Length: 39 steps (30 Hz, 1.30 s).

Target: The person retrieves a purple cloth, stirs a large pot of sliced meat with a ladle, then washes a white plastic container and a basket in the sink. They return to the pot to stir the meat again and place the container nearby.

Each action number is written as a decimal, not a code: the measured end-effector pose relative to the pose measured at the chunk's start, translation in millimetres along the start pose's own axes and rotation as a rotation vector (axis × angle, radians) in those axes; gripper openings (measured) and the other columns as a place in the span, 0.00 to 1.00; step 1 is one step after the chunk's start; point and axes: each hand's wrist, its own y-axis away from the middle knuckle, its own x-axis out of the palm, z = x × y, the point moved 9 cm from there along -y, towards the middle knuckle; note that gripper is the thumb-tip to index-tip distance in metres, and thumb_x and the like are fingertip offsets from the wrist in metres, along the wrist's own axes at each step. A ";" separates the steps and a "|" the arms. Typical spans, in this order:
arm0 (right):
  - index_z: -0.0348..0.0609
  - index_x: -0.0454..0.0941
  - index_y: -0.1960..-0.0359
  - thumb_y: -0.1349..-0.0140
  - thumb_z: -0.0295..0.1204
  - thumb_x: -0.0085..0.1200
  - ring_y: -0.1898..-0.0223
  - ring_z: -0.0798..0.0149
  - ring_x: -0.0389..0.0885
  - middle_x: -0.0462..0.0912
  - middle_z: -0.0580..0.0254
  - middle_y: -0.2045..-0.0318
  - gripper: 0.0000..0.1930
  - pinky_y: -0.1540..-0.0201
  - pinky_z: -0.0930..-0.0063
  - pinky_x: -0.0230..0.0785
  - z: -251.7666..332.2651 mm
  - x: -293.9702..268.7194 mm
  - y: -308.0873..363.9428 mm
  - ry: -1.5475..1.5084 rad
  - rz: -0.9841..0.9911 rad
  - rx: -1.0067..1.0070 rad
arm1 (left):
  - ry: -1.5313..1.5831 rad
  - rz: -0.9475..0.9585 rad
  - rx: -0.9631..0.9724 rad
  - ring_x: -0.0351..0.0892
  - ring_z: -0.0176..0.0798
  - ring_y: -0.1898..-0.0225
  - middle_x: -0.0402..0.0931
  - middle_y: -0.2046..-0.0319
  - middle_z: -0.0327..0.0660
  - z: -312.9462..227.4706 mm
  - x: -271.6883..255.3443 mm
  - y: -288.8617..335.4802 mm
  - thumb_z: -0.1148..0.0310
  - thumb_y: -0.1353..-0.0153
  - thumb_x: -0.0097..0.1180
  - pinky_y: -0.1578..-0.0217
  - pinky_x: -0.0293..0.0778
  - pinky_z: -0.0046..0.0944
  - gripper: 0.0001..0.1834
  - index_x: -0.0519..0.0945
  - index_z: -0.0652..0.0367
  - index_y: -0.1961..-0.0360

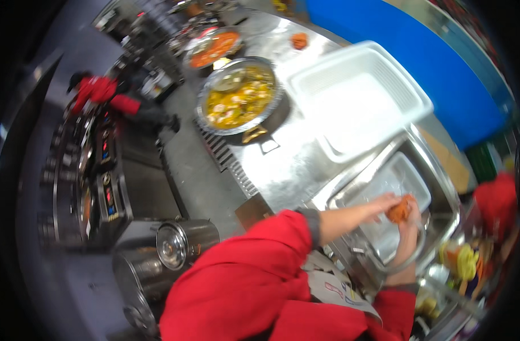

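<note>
Over the metal sink, both my hands meet at a crumpled orange cloth, which looks wet and bunched; blur hides its exact texture. My right hand is closed around it from the right. From the left my left hand presses its fingers against the same cloth. Beneath them, a translucent white plastic tub lies in the sink basin. A curved tap pipe passes by my right wrist.
A large white tray rests on the steel counter beside the sink. Left of it stand a foil-rimmed pot of yellow stew and a pan of red sauce. Another orange clump lies farther back. A person in red works at the stoves.
</note>
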 end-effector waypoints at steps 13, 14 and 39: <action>0.34 0.72 0.46 0.26 0.37 0.41 0.39 0.55 0.72 0.71 0.48 0.38 0.19 0.36 0.65 0.63 -16.3 103.8 64.8 1.186 0.236 -0.868 | 0.550 -0.215 0.146 0.72 0.39 0.83 0.77 0.77 0.42 31.5 -28.8 -85.6 0.63 0.32 0.48 0.83 0.66 0.40 0.15 0.81 0.60 0.72; 0.33 0.72 0.47 0.25 0.39 0.40 0.37 0.51 0.68 0.67 0.46 0.36 0.20 0.34 0.59 0.59 -17.0 86.7 45.9 0.959 0.187 -0.669 | 0.439 -0.262 0.134 0.72 0.39 0.82 0.77 0.77 0.43 31.1 -26.0 -81.0 0.64 0.32 0.48 0.82 0.66 0.41 0.16 0.81 0.60 0.72; 0.31 0.67 0.39 0.26 0.41 0.43 0.38 0.41 0.69 0.67 0.40 0.37 0.25 0.33 0.53 0.57 3.8 109.4 85.3 1.237 0.069 -0.891 | 0.606 -0.169 0.008 0.78 0.41 0.72 0.79 0.71 0.43 45.1 -1.3 -103.8 0.66 0.31 0.47 0.70 0.74 0.42 0.14 0.81 0.61 0.68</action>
